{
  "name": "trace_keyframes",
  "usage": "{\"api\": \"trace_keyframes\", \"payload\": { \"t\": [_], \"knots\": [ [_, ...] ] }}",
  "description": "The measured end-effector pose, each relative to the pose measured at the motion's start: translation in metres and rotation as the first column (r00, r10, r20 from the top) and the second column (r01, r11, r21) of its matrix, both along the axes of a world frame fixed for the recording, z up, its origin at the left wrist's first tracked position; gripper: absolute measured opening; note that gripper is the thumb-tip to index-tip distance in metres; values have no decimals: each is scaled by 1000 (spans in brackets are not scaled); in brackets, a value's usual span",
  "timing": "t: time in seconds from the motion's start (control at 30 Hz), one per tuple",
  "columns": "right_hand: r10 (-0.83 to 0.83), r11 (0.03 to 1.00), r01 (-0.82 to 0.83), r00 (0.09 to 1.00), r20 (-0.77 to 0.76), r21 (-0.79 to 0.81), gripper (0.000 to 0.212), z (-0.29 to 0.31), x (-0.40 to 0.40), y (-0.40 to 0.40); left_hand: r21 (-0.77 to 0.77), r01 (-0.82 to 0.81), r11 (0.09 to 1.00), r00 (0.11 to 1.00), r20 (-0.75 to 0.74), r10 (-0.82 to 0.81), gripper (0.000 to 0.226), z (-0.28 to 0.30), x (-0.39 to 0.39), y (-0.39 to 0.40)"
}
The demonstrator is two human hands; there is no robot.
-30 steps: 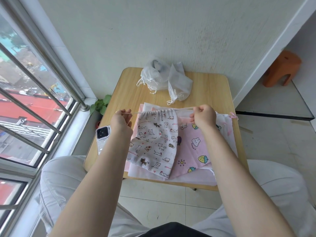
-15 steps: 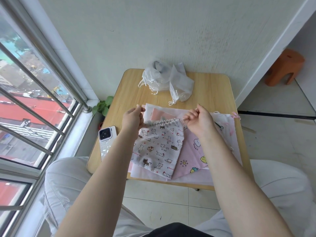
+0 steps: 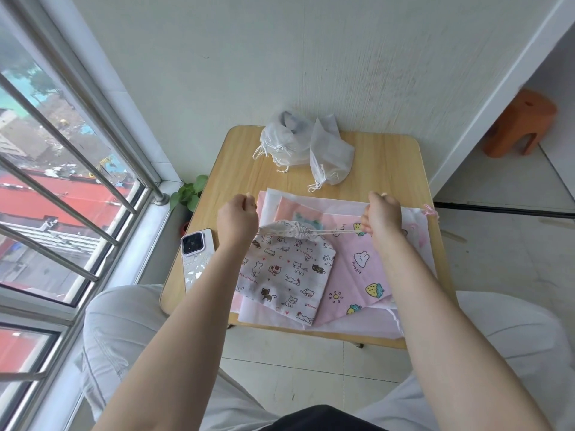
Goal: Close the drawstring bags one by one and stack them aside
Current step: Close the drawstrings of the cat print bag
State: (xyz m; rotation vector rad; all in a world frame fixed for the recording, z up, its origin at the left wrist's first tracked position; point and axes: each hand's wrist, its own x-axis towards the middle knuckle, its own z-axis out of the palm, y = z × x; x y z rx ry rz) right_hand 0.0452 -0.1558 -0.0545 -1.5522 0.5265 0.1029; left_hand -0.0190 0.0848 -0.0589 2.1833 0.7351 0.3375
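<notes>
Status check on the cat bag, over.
Left hand and right hand each grip a drawstring, pulled apart. Cat-print bag mouth cinched, lying on the unclosed bags. White bags beyond; nothing in the way.

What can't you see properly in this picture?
Head view only:
- Left cord end: hidden inside the left hand.
- Lower bags: covered by the cat bag and pink bag.
- White pouches: contents hidden by fabric.
- Stool: partly behind the wall edge.
- Bag lettering: too small.

Pale textured wall (image 3: pixel 311 57), barred window (image 3: pixel 62 188) at left, tiled floor (image 3: pixel 497 250), wooden table (image 3: pixel 385 157), orange stool (image 3: pixel 519 126).
</notes>
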Motion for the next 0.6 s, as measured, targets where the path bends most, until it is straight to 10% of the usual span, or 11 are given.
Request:
{"api": "trace_keyframes", "payload": {
  "t": [0.2, 0.43, 0.6],
  "knots": [
    [269, 947, -246, 959, 93, -204, 27, 19, 0, 11, 42, 112, 993, 991, 73, -115, 31, 26, 10, -11],
    [240, 934, -306, 920, 310, 184, 12, 31, -1, 26, -412, 249, 876, 941, 317, -119, 24, 75, 15, -29],
    [440, 838, -437, 895, -67, -327, 15, 16, -13, 18, -470, 366, 803, 913, 347, -213, 24, 80, 14, -35]
  ]
}}
